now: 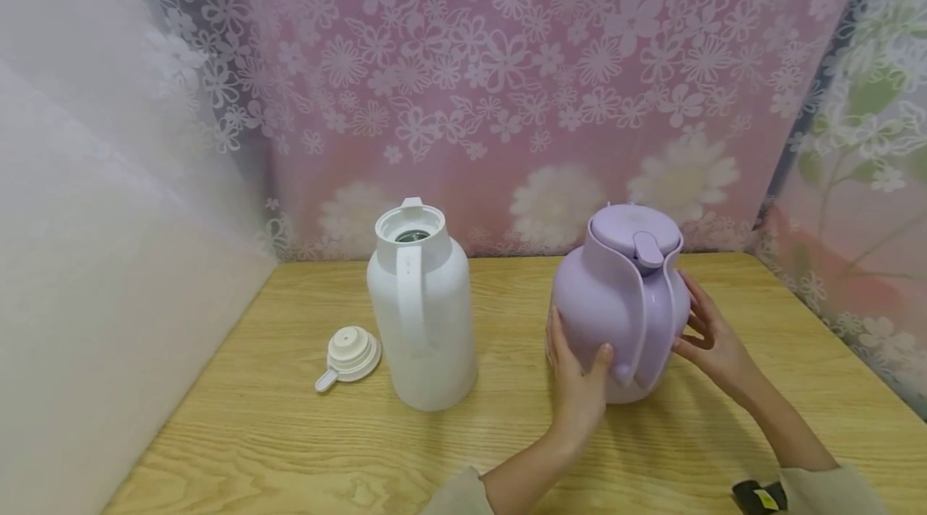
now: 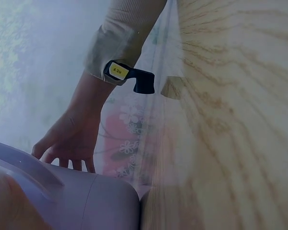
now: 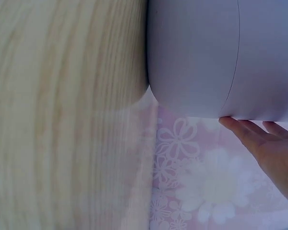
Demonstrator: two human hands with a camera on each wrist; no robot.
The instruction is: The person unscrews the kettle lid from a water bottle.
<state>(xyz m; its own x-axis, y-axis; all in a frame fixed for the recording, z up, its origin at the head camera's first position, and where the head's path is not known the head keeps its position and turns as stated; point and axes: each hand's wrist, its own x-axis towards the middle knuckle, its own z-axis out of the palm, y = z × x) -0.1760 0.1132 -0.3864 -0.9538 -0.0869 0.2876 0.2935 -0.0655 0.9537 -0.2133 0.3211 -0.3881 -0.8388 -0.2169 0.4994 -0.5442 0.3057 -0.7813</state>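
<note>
A lilac thermos jug (image 1: 590, 286) with a round body and a closed lid stands upright, its handle facing the front. My left hand (image 1: 579, 394) grips its lower left side, thumb on the front and fingers round the side. Spread fingers of my right hand (image 1: 713, 342) touch the opposite side, with the thumb near the handle. In the right wrist view the fingertips of the right hand (image 3: 273, 148) rest against the jug's wall (image 3: 197, 57). The left wrist view shows the right hand (image 2: 72, 136) beyond the jug (image 2: 108, 201).
A white thermos jug (image 1: 430, 330) stands left of the lilac one, its mouth uncovered. Beside it on the wooden table (image 1: 290, 451) lies a cream stopper (image 1: 351, 350) with a small lever. Floral curtains (image 1: 471, 56) close off the back and right, a pale wall (image 1: 109, 217) the left.
</note>
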